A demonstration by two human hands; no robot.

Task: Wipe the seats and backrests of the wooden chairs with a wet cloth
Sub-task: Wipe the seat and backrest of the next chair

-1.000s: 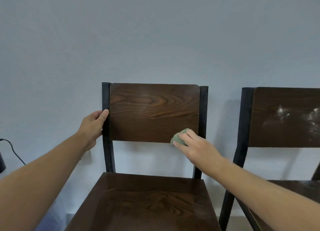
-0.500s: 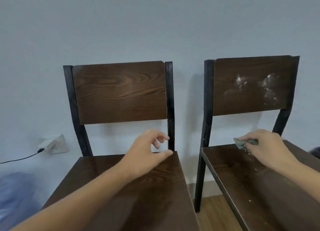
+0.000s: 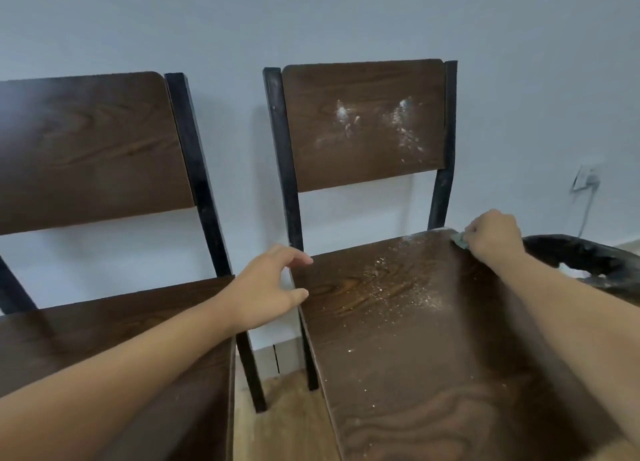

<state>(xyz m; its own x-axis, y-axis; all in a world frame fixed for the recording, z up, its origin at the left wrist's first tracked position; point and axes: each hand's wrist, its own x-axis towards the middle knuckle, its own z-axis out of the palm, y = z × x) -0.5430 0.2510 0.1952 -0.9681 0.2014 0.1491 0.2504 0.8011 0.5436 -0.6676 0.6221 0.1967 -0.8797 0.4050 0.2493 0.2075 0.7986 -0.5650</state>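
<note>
Beside a black bin (image 3: 585, 254), right hand (image 3: 493, 235) grips cloth (image 3: 460, 241) on dusty seat (image 3: 398, 325); left hand (image 3: 266, 287) spread open

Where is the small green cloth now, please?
In the head view, the green cloth is held by the right hand at the dusty wooden seat's back right corner, beside the black bin.

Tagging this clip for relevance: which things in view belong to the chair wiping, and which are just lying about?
Belongs to the job:
green cloth, gripped by the right hand at the seat's far right corner
right chair, white specks on seat and backrest
left chair
left hand, open at that seat's left edge

Just lying about:
black-lined bin
wall socket with cable
</note>
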